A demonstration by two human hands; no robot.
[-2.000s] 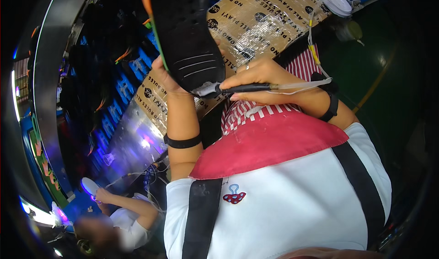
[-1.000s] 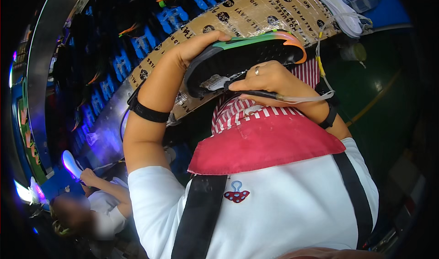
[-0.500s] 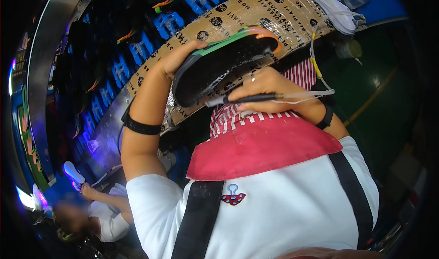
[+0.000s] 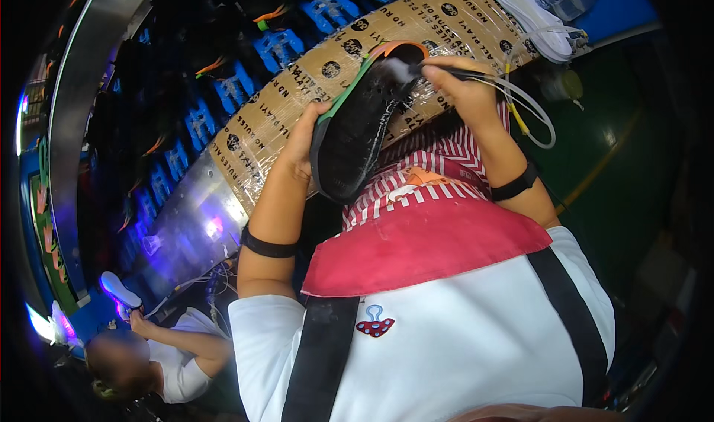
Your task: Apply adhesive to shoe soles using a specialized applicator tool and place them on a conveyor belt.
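Note:
A shoe sole (image 4: pixel 353 143) with a black, wet-looking inner face and a green and orange rim is tilted up in front of me. My left hand (image 4: pixel 303 141) grips it by its left edge, fingers hidden behind it. In my right hand (image 4: pixel 465 91) is a black-handled brush (image 4: pixel 403 70), its pale tip blurred against the sole's far end. From the brush's rear a clear hose (image 4: pixel 549 128) loops off to the right.
A cardboard-covered bench edge (image 4: pixel 297 87) wrapped in clear film lies beyond the sole. Past it runs a row of blue holders (image 4: pixel 279 46). White soles (image 4: pixel 532 20) and plastic bottles (image 4: pixel 573 1) stand at the far right. Another person (image 4: pixel 186 355) holds a sole at lower left.
My right hand and the brush have moved from the sole's near end up to its far end. The sole has turned more upright, and my left hand has shifted right and nearer.

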